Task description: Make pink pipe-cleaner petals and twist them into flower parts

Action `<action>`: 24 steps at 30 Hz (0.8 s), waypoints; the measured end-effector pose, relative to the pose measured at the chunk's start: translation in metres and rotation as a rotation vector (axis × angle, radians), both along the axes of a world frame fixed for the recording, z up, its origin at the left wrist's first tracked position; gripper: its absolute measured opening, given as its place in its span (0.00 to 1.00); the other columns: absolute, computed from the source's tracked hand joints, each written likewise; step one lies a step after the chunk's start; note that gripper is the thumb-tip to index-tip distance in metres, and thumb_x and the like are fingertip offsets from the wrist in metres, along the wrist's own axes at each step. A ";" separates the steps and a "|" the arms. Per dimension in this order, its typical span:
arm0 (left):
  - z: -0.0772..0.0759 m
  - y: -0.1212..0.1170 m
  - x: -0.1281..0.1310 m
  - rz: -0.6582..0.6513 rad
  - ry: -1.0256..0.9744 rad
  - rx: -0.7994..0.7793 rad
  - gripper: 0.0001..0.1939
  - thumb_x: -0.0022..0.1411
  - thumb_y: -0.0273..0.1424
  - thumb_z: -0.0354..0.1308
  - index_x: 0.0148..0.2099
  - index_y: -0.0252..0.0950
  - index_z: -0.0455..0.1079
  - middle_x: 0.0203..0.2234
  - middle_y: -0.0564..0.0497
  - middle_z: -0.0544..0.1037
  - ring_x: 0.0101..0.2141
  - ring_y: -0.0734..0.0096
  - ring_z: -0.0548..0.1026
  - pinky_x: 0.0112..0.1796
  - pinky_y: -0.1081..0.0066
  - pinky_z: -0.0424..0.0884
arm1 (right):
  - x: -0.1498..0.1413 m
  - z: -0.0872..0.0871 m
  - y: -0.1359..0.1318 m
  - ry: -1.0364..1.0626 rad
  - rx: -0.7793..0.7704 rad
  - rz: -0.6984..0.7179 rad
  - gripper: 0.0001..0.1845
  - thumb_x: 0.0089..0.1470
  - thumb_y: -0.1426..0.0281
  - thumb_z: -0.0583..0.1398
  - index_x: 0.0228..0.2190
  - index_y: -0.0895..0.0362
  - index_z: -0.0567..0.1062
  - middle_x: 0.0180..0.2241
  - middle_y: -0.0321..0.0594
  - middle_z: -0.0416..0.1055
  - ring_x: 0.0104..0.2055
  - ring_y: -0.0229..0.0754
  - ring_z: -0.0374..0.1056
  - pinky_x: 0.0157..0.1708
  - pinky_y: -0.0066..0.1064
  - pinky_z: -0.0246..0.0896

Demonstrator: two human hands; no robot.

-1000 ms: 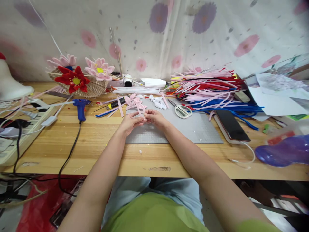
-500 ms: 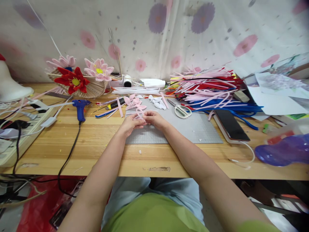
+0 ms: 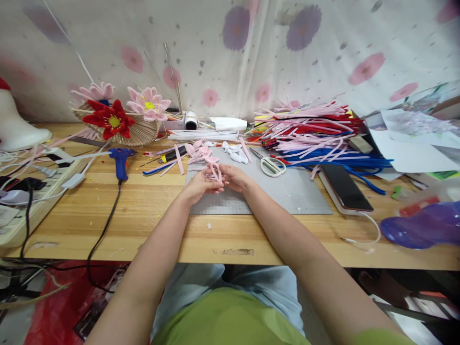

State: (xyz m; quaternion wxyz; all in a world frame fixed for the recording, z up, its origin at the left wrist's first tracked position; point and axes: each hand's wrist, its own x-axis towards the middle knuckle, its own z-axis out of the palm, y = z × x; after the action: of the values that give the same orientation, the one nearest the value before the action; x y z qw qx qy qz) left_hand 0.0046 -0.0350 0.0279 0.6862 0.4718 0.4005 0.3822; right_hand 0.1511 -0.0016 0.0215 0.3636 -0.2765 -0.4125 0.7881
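Note:
A pink pipe cleaner (image 3: pixel 215 170), bent into a narrow loop, stands up between my two hands over the grey cutting mat (image 3: pixel 280 196). My left hand (image 3: pixel 201 185) is closed with its fingers pinching the loop's lower end. From the other side my right hand (image 3: pixel 233 178) also grips it, fingertips against those of the left. Just beyond the hands lie several pink petal shapes (image 3: pixel 201 152) and some white ones (image 3: pixel 235 152). Scissors with pale handles (image 3: pixel 272 166) rest on the mat to the right.
A blue glue gun (image 3: pixel 121 163) with its cord lies left, near a power strip (image 3: pixel 43 201). Pipe cleaners (image 3: pixel 305 127) are heaped at the back right. A phone (image 3: pixel 347 187) and a purple object (image 3: pixel 424 224) are farther right. Fuzzy flowers (image 3: pixel 114 121) stand at the back left.
Both hands have shifted slightly right and nearer me. The pink loop has turned more upright and now looks narrower. My hands still meet around its lower end.

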 end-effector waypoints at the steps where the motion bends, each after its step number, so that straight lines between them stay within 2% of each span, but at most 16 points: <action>1: -0.001 0.000 0.001 0.005 -0.004 -0.013 0.29 0.38 0.26 0.69 0.45 0.32 0.65 0.29 0.47 0.78 0.23 0.72 0.76 0.23 0.76 0.71 | 0.000 0.000 0.001 -0.006 -0.001 -0.018 0.15 0.47 0.62 0.62 0.35 0.59 0.73 0.17 0.31 0.65 0.15 0.26 0.50 0.12 0.18 0.44; 4: -0.004 0.001 0.005 -0.005 -0.013 -0.038 0.29 0.39 0.25 0.68 0.46 0.33 0.65 0.29 0.47 0.78 0.22 0.73 0.76 0.23 0.76 0.71 | 0.000 -0.002 0.004 -0.021 -0.004 -0.055 0.14 0.45 0.63 0.63 0.33 0.60 0.73 0.18 0.32 0.66 0.14 0.25 0.49 0.11 0.18 0.42; 9: -0.002 -0.002 0.008 -0.011 -0.002 -0.055 0.28 0.40 0.23 0.67 0.46 0.32 0.65 0.29 0.47 0.78 0.22 0.73 0.76 0.23 0.76 0.70 | 0.003 -0.006 0.009 -0.037 0.032 -0.056 0.16 0.42 0.63 0.65 0.30 0.62 0.73 0.12 0.28 0.59 0.13 0.25 0.47 0.11 0.18 0.37; 15: -0.003 -0.003 0.007 -0.002 0.030 -0.078 0.39 0.41 0.23 0.67 0.56 0.32 0.57 0.23 0.49 0.77 0.23 0.69 0.76 0.24 0.75 0.71 | 0.006 -0.006 0.009 -0.071 0.089 -0.072 0.16 0.42 0.62 0.64 0.29 0.62 0.72 0.09 0.25 0.54 0.11 0.25 0.42 0.11 0.19 0.31; 20: -0.001 -0.004 0.009 0.044 0.075 -0.046 0.47 0.40 0.23 0.68 0.60 0.30 0.50 0.22 0.49 0.77 0.22 0.69 0.76 0.24 0.74 0.71 | 0.006 -0.004 0.010 -0.047 0.036 -0.147 0.11 0.41 0.67 0.63 0.26 0.62 0.72 0.12 0.28 0.60 0.11 0.24 0.40 0.11 0.19 0.29; 24: 0.002 -0.006 0.013 0.063 0.108 -0.025 0.49 0.40 0.23 0.68 0.62 0.30 0.48 0.22 0.49 0.77 0.22 0.70 0.76 0.24 0.73 0.72 | 0.002 -0.002 0.009 -0.010 -0.001 -0.214 0.08 0.39 0.70 0.62 0.23 0.62 0.71 0.15 0.31 0.66 0.12 0.23 0.41 0.10 0.20 0.29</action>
State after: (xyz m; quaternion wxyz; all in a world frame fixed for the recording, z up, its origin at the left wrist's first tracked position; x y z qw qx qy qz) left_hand 0.0174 -0.0406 0.0301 0.6572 0.4702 0.4564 0.3724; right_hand 0.1534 0.0078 0.0195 0.4437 -0.3229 -0.3820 0.7436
